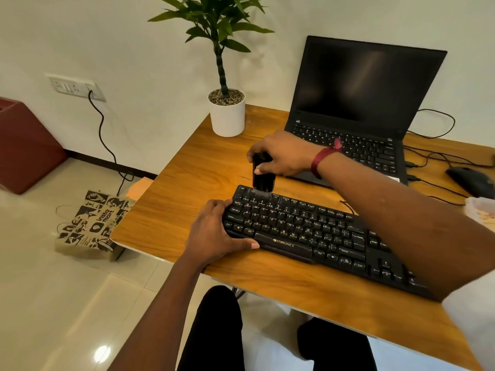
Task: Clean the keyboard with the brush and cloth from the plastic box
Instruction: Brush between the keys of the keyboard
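Single head-worn wide-angle view, facing forward and down, close above the desk [187, 183]

Grips brush [263, 180] in right hand [281, 153], over far left corner of keyboard [308, 228]. Clasps its left end with left hand [214, 231], thumb along near edge.

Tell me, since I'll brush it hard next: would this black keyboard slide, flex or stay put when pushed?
The keyboard looks a thin plastic slab, so probably light and fairly stiff. On the smooth wooden table it would likely slide; the left hand grips its left end, seemingly steadying it while the right hand presses the brush on the top row.
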